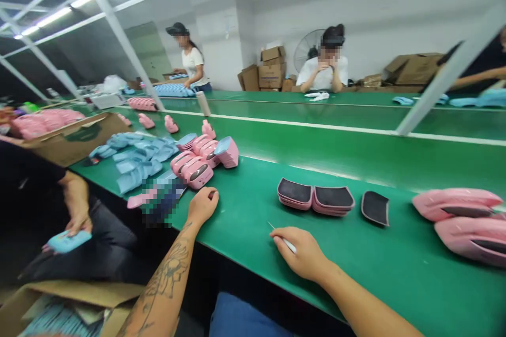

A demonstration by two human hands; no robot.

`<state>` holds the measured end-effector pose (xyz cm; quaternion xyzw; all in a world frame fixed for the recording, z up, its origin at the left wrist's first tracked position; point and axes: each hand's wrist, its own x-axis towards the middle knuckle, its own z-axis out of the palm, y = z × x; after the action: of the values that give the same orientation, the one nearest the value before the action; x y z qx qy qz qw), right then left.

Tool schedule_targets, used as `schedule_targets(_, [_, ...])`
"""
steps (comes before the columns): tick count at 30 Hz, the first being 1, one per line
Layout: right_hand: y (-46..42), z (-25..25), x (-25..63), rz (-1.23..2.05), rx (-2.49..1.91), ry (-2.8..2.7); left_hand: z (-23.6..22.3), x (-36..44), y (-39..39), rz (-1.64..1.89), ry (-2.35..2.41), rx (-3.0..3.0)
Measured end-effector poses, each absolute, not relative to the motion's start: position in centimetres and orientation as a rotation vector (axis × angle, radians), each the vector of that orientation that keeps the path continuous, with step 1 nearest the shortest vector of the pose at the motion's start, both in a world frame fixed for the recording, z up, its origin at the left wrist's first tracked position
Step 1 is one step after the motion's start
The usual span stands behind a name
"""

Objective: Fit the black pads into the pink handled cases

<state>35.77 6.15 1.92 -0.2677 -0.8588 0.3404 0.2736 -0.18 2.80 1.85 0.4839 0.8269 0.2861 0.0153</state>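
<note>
Blue denim [245, 316] showed at the bottom, below the green surface [241, 231]. The right hand [304, 255] gripped a white-handled tool [290, 246] with a thin tip, near two adjoining stacks of pink-edged black panels [294, 190]; a single black panel [375, 208] lay beside them. The left hand [203, 206] was curled near clustered pink pieces [197, 172]; I could not tell whether it held anything. Farther back sat a white-shirted person [343, 71] and cardboard boxes [272, 75].
</note>
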Motion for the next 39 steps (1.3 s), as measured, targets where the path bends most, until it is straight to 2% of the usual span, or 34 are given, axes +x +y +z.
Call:
schedule_targets(4, [6.3, 2.5, 35.9, 0.968, -0.614, -2.037, 1.6, 2.7, 3.0, 0.959, 2.604, 1.498])
schedule_targets(8, [6.5, 3.4, 36.4, 0.933, -0.497, -1.795, 1.7, 8.5, 4.4, 1.3, 2.199, 1.515])
schedule_targets(15, [10.1, 6.9, 39.4, 0.859, -0.692, -1.314, 6.9, 20.0, 9.7, 2.019, 1.805, 1.481])
schedule_targets(17, [11.6, 8.3, 41.0, 0.884, -0.753, -1.151, 8.0, 23.2, 9.9, 2.105, 1.634, 1.648])
schedule_targets(20, [13.2, 9.5, 43.3, 0.964, -0.798, -1.045, 8.0, 26.8, 9.0, 1.937, 1.357, 2.029])
schedule_targets(24, [13.4, 7.9, 44.5, 1.071, -0.844, -1.015, 5.0, 28.4, 7.6, 1.742, 1.179, 2.31])
schedule_targets(30, [11.7, 4.5, 43.0, 1.161, -0.857, -0.959, 1.0, 27.5, 7.5, 1.616, 1.266, 2.335])
schedule_targets(35, [11.1, 3.9, 42.8, 1.266, -0.813, -1.018, 1.0, 27.6, 7.9, 1.558, 1.276, 2.352])
schedule_targets(39, [11.2, 4.1, 42.7, 1.232, -0.86, -1.007, 1.2, 27.6, 7.9, 1.535, 1.221, 2.406])
